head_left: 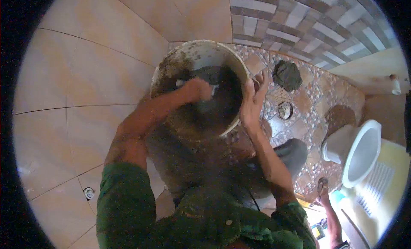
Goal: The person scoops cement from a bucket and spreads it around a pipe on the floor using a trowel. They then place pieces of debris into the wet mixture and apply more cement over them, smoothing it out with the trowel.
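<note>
A large whitish bucket (201, 42), its wall spotted with grey-brown mortar, stands before me with a dark grey mix (227, 99) inside. My left hand (200, 89) reaches down into it, fingers closed round what looks like a trowel (215, 88); motion blurs the hand, and most of the tool is hidden. Against the outside of the bucket's right rim rests my right hand (252, 99), its fingers stretched out and slightly apart.
A dark mortar heap (287, 75) lies on the patterned floor (306, 103), above a round drain opening (285, 110). A white toilet bowl (363, 152) stands at right. Another person's arm (332, 214) shows at lower right. Tiled wall (102, 82) fills the left; a pipe stub (395, 85) protrudes at right.
</note>
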`<action>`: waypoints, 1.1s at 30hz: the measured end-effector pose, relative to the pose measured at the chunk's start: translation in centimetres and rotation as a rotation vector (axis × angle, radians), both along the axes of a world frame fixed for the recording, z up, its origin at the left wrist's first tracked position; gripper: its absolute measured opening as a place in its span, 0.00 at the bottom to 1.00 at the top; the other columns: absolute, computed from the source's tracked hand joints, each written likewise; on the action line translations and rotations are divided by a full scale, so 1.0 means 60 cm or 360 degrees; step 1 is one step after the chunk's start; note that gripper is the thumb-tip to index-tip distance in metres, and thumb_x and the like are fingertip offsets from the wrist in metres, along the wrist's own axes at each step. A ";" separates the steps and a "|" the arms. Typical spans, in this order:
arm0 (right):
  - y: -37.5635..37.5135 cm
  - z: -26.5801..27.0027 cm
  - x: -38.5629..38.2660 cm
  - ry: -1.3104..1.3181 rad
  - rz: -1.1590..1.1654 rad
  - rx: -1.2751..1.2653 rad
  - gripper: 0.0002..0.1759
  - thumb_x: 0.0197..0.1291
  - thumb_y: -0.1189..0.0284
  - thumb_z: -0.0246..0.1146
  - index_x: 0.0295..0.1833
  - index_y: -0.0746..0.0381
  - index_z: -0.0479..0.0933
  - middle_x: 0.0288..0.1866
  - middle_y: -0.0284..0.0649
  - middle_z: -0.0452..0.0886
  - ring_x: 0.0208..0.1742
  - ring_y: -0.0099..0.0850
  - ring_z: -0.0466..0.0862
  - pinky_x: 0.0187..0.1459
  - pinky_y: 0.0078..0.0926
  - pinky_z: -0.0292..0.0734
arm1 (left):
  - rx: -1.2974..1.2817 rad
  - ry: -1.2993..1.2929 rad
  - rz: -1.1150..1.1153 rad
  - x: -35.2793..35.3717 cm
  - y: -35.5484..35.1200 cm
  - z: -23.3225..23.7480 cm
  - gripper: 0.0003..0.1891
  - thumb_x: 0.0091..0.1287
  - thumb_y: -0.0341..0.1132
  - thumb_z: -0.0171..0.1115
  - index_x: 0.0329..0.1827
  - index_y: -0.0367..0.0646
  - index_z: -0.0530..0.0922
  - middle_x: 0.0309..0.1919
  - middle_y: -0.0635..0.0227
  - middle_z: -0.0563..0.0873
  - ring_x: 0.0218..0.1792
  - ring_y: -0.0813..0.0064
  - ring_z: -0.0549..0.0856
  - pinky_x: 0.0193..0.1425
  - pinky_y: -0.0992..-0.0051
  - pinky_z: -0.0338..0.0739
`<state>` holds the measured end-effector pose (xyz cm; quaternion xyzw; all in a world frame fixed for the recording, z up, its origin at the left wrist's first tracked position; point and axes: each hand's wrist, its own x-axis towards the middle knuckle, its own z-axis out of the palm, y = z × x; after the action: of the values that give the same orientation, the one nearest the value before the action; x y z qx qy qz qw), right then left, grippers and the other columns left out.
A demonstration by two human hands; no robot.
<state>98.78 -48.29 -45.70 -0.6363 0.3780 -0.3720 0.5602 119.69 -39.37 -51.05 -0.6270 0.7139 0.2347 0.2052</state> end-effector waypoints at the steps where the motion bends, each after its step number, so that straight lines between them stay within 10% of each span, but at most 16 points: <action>1: -0.003 0.003 0.006 -0.0027 0.0000 -0.0002 0.34 0.73 0.56 0.48 0.76 0.62 0.48 0.67 0.55 0.61 0.66 0.46 0.65 0.68 0.40 0.59 | -0.0013 0.0039 0.0073 -0.003 0.011 -0.001 0.15 0.57 0.40 0.55 0.36 0.40 0.83 0.32 0.53 0.87 0.36 0.52 0.87 0.41 0.51 0.81; 9: 0.004 -0.003 0.007 0.0017 -0.0070 -0.0029 0.30 0.74 0.61 0.48 0.74 0.64 0.52 0.64 0.52 0.65 0.64 0.40 0.67 0.66 0.37 0.60 | 0.0258 0.0360 0.0365 -0.050 0.014 -0.019 0.20 0.66 0.45 0.49 0.38 0.37 0.83 0.40 0.45 0.85 0.43 0.47 0.85 0.50 0.57 0.80; 14: 0.000 -0.015 0.009 -0.0052 -0.0116 -0.0017 0.28 0.74 0.64 0.49 0.73 0.66 0.54 0.62 0.49 0.66 0.63 0.37 0.68 0.65 0.36 0.62 | -0.0098 0.0603 0.0379 -0.019 0.072 -0.116 0.21 0.71 0.50 0.48 0.36 0.42 0.81 0.25 0.53 0.83 0.26 0.51 0.82 0.35 0.54 0.78; 22: 0.007 0.010 0.005 -0.0139 -0.0138 -0.0102 0.27 0.75 0.61 0.46 0.71 0.67 0.58 0.62 0.52 0.68 0.64 0.40 0.69 0.66 0.36 0.62 | 0.0729 0.0988 0.1447 -0.052 0.058 0.116 0.24 0.69 0.53 0.52 0.24 0.43 0.77 0.15 0.69 0.75 0.14 0.74 0.74 0.19 0.68 0.67; 33: 0.004 -0.061 0.007 0.0220 -0.0231 -0.0227 0.27 0.74 0.60 0.42 0.64 0.72 0.63 0.61 0.60 0.69 0.63 0.53 0.68 0.65 0.43 0.60 | 0.0665 0.1098 0.1804 -0.046 0.103 0.232 0.21 0.66 0.52 0.56 0.23 0.44 0.75 0.16 0.69 0.77 0.13 0.79 0.73 0.16 0.76 0.65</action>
<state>99.22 -48.07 -49.35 -0.6696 0.4333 -0.3929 0.4577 116.95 -33.18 -37.15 -0.7400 0.2406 0.6241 -0.0712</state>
